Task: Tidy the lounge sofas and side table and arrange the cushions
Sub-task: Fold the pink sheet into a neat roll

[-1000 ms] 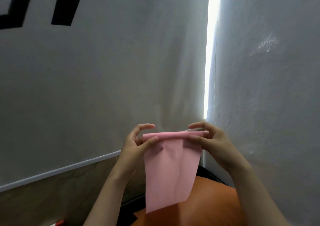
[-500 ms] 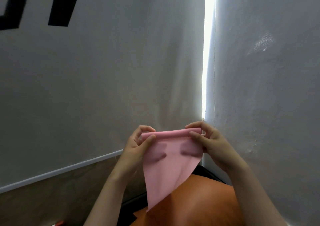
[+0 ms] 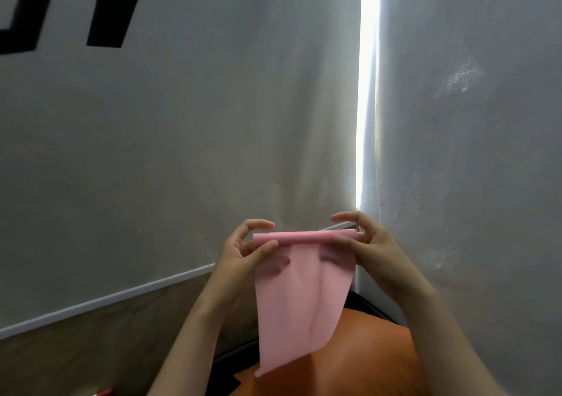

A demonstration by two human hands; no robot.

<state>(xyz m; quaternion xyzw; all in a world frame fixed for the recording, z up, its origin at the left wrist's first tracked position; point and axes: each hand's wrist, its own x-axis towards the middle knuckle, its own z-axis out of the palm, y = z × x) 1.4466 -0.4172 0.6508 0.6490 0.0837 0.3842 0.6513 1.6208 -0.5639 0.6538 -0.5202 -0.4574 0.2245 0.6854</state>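
sheet (image 3: pixel 299 298) between hands, cushion (image 3: pixel 359 362) perhaps below

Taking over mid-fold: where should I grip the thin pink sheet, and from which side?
Grip the thin pink sheet at both ends of its rolled top edge, from the sides, as the left hand and right hand do; the rest hangs limp.

We log the pink sheet (image 3: pixel 304 298) as thin, smooth and matt, softly creased; we cannot tell paper from cloth. Right wall (image 3: pixel 471 152): rough, pitted paint with one faint glossy patch. Blind (image 3: pixel 197 137): matt fabric. Orange cushion (image 3: pixel 359 362): smooth, slight sheen. Lower panel (image 3: pixel 91 341): matt, wood-grain look.
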